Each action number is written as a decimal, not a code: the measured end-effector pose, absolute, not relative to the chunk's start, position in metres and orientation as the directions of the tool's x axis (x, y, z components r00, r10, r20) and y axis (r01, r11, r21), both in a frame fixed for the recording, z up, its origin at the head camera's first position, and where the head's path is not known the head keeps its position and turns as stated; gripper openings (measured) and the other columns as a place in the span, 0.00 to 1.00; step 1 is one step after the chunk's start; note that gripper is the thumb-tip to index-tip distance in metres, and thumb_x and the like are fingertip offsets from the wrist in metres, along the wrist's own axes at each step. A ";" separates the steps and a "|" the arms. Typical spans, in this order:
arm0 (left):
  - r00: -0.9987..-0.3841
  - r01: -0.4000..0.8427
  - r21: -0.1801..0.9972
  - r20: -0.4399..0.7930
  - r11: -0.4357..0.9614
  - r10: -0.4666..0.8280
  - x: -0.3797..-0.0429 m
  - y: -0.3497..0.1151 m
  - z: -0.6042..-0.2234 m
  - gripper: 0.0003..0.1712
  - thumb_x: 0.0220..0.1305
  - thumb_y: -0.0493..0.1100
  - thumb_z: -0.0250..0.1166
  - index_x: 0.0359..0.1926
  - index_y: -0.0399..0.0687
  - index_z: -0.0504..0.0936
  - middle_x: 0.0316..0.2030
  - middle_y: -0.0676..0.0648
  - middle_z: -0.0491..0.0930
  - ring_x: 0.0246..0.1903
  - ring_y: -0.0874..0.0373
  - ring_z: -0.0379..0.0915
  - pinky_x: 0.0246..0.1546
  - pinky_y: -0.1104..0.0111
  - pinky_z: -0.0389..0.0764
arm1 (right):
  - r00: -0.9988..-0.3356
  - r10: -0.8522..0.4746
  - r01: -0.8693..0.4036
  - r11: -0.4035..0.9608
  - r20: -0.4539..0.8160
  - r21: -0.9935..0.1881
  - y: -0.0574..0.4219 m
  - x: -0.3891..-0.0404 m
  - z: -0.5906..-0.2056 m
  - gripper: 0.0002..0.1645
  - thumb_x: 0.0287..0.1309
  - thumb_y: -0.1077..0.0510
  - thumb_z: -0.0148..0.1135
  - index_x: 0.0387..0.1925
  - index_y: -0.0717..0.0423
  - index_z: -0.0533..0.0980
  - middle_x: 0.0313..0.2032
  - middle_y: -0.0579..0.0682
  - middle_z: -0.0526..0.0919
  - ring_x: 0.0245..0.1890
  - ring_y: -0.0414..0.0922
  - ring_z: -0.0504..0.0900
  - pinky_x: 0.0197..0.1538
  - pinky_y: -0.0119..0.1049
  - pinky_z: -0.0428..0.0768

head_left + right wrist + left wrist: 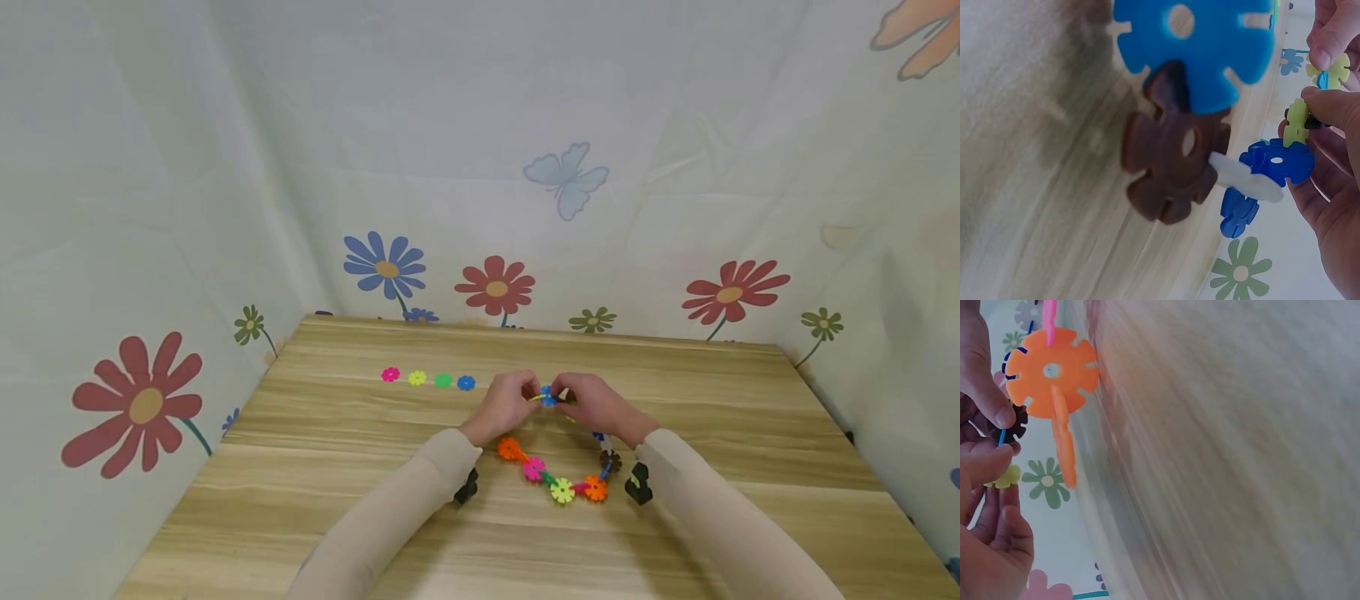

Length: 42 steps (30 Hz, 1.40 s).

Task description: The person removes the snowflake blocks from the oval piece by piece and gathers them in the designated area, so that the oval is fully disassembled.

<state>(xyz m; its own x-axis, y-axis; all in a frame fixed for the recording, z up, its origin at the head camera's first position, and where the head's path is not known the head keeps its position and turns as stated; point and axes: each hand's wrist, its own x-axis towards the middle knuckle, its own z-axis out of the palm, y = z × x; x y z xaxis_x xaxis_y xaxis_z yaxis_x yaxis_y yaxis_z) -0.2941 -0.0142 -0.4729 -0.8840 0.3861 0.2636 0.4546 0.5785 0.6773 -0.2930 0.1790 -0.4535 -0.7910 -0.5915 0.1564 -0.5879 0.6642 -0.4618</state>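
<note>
My left hand (508,403) pinches a yellow notched flower disc (1005,477) between thumb and fingers. Facing it, my right hand (600,408) grips one end of a chain of interlocking flower discs, around a black disc (1017,425) and a yellow-green disc (1296,123). A blue disc (549,396) sits between the fingertips of both hands, meeting the yellow one; whether they are slotted together cannot be told. The chain curves toward me through a dark blue disc (1277,161), a white disc (1247,177) and a brown disc (611,461), ending at an orange disc (508,448) below my left hand.
Left of my hands, a pink disc (391,374), a yellow disc (417,377), a green disc (443,380) and a blue loose disc (466,382) lie in a row on the wooden table (337,467). A flower-printed curtain (450,167) stands behind the table.
</note>
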 end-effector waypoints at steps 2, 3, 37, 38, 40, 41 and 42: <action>-0.877 0.472 0.666 0.287 0.577 0.386 -0.294 -0.014 -0.473 0.11 0.53 0.34 0.71 0.25 0.49 0.75 0.24 0.55 0.75 0.27 0.62 0.70 0.30 0.73 0.73 | -0.787 -0.596 -0.592 0.661 0.157 -0.461 0.179 -0.293 -0.453 0.08 0.56 0.64 0.65 0.37 0.53 0.76 0.35 0.44 0.80 0.31 0.38 0.77 0.37 0.34 0.77; -0.873 0.480 0.660 0.297 0.578 0.386 -0.294 -0.015 -0.473 0.11 0.53 0.34 0.71 0.25 0.49 0.76 0.23 0.55 0.75 0.25 0.62 0.70 0.29 0.73 0.73 | -0.786 -0.598 -0.594 0.660 0.157 -0.461 0.179 -0.292 -0.453 0.08 0.56 0.64 0.65 0.37 0.53 0.76 0.35 0.44 0.80 0.31 0.39 0.77 0.37 0.34 0.77; -0.935 0.347 0.755 0.227 0.556 0.274 -0.294 -0.058 -0.462 0.09 0.57 0.38 0.69 0.30 0.49 0.75 0.28 0.52 0.75 0.30 0.59 0.72 0.33 0.68 0.76 | -0.809 -0.574 -0.562 0.692 0.127 -0.452 0.180 -0.292 -0.447 0.08 0.57 0.63 0.65 0.38 0.53 0.77 0.36 0.44 0.80 0.32 0.37 0.77 0.39 0.36 0.77; -0.938 0.338 0.762 0.224 0.552 0.265 -0.294 -0.063 -0.462 0.08 0.57 0.38 0.69 0.32 0.48 0.76 0.29 0.51 0.75 0.30 0.58 0.72 0.33 0.67 0.76 | -0.811 -0.572 -0.560 0.695 0.125 -0.452 0.181 -0.291 -0.447 0.08 0.57 0.63 0.65 0.39 0.53 0.77 0.36 0.44 0.80 0.32 0.37 0.77 0.39 0.36 0.77; -0.943 0.323 0.769 0.217 0.551 0.250 -0.295 -0.072 -0.462 0.08 0.57 0.38 0.69 0.36 0.47 0.77 0.30 0.51 0.75 0.31 0.58 0.72 0.34 0.67 0.76 | -0.812 -0.571 -0.557 0.698 0.121 -0.451 0.182 -0.291 -0.446 0.08 0.57 0.63 0.65 0.39 0.52 0.77 0.37 0.44 0.80 0.32 0.38 0.77 0.39 0.36 0.77; -0.946 0.317 0.772 0.213 0.551 0.246 -0.296 -0.076 -0.462 0.09 0.57 0.38 0.69 0.38 0.47 0.77 0.31 0.50 0.75 0.32 0.57 0.72 0.34 0.67 0.76 | -0.813 -0.570 -0.556 0.698 0.119 -0.450 0.183 -0.290 -0.446 0.08 0.57 0.63 0.65 0.39 0.52 0.77 0.37 0.44 0.80 0.33 0.38 0.77 0.39 0.36 0.77; -0.948 0.309 0.775 0.208 0.551 0.240 -0.296 -0.080 -0.462 0.10 0.58 0.38 0.68 0.39 0.47 0.77 0.32 0.50 0.75 0.32 0.57 0.72 0.34 0.67 0.77 | -0.812 -0.571 -0.556 0.699 0.117 -0.450 0.183 -0.290 -0.445 0.08 0.57 0.63 0.65 0.39 0.52 0.77 0.37 0.44 0.80 0.33 0.38 0.77 0.39 0.36 0.77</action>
